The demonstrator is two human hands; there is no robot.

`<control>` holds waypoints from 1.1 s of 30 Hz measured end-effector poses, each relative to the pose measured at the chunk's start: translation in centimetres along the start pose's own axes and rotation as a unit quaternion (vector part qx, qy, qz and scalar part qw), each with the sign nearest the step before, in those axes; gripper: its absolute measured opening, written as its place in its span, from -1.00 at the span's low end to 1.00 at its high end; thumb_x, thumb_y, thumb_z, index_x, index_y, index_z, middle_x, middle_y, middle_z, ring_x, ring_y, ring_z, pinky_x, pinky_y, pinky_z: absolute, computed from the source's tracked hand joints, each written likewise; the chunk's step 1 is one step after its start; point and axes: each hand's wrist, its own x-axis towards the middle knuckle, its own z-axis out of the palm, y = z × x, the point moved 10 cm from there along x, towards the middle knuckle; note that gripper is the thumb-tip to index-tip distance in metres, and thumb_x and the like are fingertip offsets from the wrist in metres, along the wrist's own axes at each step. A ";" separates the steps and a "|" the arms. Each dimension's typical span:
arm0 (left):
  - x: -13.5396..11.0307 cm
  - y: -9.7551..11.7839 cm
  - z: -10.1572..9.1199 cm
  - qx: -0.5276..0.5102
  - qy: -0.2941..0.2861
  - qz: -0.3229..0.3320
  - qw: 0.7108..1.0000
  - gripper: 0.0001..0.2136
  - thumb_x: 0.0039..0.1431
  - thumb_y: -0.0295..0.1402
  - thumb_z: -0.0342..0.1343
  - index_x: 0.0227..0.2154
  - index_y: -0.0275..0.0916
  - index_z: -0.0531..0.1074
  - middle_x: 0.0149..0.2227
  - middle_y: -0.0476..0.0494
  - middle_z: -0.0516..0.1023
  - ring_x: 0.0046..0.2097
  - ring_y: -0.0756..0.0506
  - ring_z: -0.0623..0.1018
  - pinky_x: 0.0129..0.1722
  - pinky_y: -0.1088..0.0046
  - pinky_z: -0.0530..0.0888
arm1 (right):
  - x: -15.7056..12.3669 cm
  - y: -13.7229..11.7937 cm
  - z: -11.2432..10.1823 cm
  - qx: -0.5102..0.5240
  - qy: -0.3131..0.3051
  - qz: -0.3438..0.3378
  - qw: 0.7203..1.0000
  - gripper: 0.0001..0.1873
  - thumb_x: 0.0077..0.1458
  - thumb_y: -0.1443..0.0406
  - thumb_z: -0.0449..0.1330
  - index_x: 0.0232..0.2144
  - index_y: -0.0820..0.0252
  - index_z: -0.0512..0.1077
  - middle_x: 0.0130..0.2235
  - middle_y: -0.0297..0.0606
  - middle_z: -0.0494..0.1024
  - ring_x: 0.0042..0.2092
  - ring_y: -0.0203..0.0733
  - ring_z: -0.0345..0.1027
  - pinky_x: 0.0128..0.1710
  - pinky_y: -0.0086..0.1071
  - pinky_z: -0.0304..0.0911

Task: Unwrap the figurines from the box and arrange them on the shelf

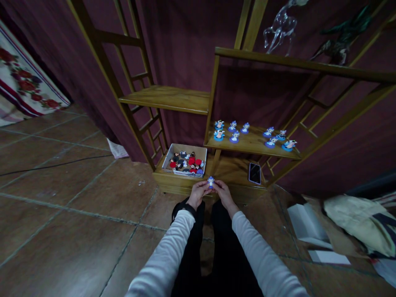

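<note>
Between my two hands, in front of the low shelf, is a small white-and-purple figurine (210, 181), held upright. My left hand (198, 193) pinches it from the left side, and my right hand (223, 193) grips it from the right. Just beyond my left hand stands an open cardboard box (168, 165) with several mixed figurines in it, many with red or dark bases. On the middle shelf (250, 142) several figurines stand in small groups at the left and right, on purple or blue bases.
A phone (255, 173) lies on the lower shelf at right. A glass animal figure (281, 27) and a dark statue (340, 39) stand on the top shelf. White boxes (309, 225) and a pale cloth bag (355, 218) lie on the floor at right. A cable (55, 167) crosses the floor at left.
</note>
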 end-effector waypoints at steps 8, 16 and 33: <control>0.2 -0.2 -0.4 -0.004 0.023 -0.002 1.000 -0.78 -0.20 -0.54 0.31 -0.40 -0.35 0.46 -0.47 -0.12 0.54 -0.44 0.01 0.54 -0.33 0.46 0.50 | 0.2 0.4 0.0 0.009 -0.003 0.008 1.000 -0.67 -0.20 0.16 0.27 -0.34 0.18 0.39 -0.29 -0.30 0.49 -0.30 -0.23 0.38 -0.34 -0.38 0.32; 0.4 -0.5 -0.2 -0.004 0.017 -0.021 1.000 -0.81 -0.16 -0.54 0.29 -0.41 -0.36 0.47 -0.47 -0.13 0.54 -0.46 0.02 0.53 -0.36 0.51 0.49 | 0.3 0.8 0.0 0.048 0.005 0.027 0.998 -0.68 -0.26 0.18 0.31 -0.39 0.18 0.40 -0.36 -0.36 0.47 -0.35 -0.28 0.35 -0.36 -0.40 0.30; 0.2 -0.6 -0.1 -0.015 0.030 -0.044 0.998 -0.84 -0.12 -0.58 0.26 -0.42 -0.35 0.44 -0.48 -0.11 0.53 -0.46 0.04 0.52 -0.39 0.55 0.48 | -0.2 0.1 0.1 0.073 0.019 0.046 0.996 -0.65 -0.31 0.16 0.35 -0.43 0.20 0.43 -0.39 -0.34 0.50 -0.41 -0.30 0.36 -0.38 -0.39 0.30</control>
